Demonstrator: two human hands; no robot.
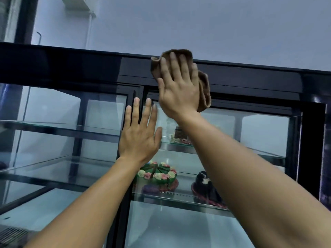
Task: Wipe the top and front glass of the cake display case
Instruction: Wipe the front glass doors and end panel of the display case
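The black-framed cake display case (71, 63) fills the view, with its glass front (259, 126) facing me. My right hand (179, 86) lies flat with spread fingers, pressing a brown cloth (204, 90) against the black top band and the upper edge of the right glass door. My left hand (139, 133) rests flat and open on the glass, over the black centre post between the two doors, holding nothing. Part of the cloth is hidden under my right palm.
Inside, glass shelves (53, 129) run across. A green cake with cream flowers (157, 174) and a dark cake (206, 185) stand on a lower right shelf; a small slice (179, 136) sits above. A pale wall (197, 24) rises behind the case.
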